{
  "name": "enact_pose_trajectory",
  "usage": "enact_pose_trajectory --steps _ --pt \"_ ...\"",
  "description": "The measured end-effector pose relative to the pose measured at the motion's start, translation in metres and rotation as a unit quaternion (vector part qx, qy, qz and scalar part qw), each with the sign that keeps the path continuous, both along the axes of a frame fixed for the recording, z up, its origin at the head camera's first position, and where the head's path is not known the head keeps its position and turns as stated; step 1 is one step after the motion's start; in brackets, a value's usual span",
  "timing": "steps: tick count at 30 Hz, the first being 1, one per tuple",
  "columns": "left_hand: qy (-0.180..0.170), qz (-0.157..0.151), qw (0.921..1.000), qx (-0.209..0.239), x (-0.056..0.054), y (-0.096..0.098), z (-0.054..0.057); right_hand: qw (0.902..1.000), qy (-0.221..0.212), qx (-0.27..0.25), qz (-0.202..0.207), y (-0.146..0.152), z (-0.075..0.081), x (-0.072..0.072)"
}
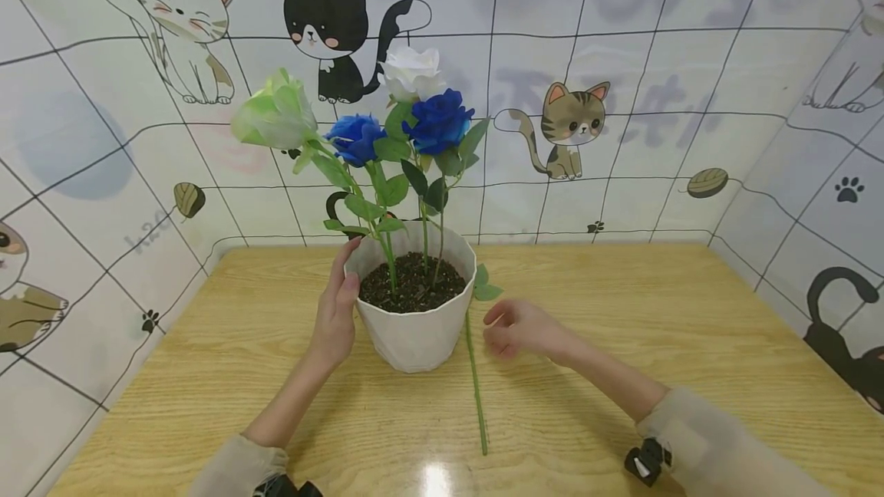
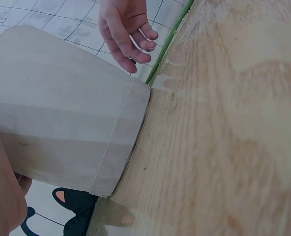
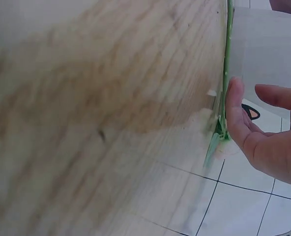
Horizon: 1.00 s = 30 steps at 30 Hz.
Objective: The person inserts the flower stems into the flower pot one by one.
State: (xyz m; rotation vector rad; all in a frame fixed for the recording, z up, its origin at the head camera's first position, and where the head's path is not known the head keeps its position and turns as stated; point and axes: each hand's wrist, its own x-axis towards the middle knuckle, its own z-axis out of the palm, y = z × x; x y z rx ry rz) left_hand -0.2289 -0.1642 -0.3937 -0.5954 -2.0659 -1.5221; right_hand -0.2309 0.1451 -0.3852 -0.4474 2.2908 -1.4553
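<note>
A white flowerpot (image 1: 414,336) filled with dark soil (image 1: 414,282) stands on the table. Several artificial roses rise from the soil: a pale green rose (image 1: 276,110), a white rose (image 1: 413,74) and two blue ones, including a blue rose (image 1: 438,121). My left hand (image 1: 336,317) holds the pot's left side, thumb near the rim; the left wrist view partly hides its fingers behind the pot. To the right of the pot, my right hand (image 1: 521,330) has loosely bent fingers with nothing between them. Beside it lies a green stem (image 1: 475,382) with leaves (image 1: 486,286), its flower end hidden behind the pot.
The wooden table (image 1: 621,282) meets a wall covering (image 1: 532,213) with cat drawings at the back and on both sides. Small dark devices, such as the right wrist camera (image 1: 648,461), sit at both sleeve cuffs.
</note>
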Motion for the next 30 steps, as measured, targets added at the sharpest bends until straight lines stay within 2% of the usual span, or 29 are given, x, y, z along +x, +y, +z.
enact_pose_trajectory --steps 9,13,21,30 --pt "0.001 0.001 1.0000 0.000 0.001 0.001 0.002 0.9988 -0.047 -0.010 0.012 -0.011 -0.010 0.001" --pt "0.003 0.001 1.0000 0.000 0.001 0.001 0.002 0.9992 -0.039 -0.001 0.006 -0.017 -0.013 0.002" --pt "0.004 0.002 1.0000 0.000 0.001 0.001 0.003 0.9987 -0.003 0.050 0.001 -0.027 -0.016 0.008" --pt "0.000 0.001 1.0000 -0.001 0.001 0.001 0.002 0.9972 -0.021 0.065 -0.030 -0.033 -0.014 0.010"
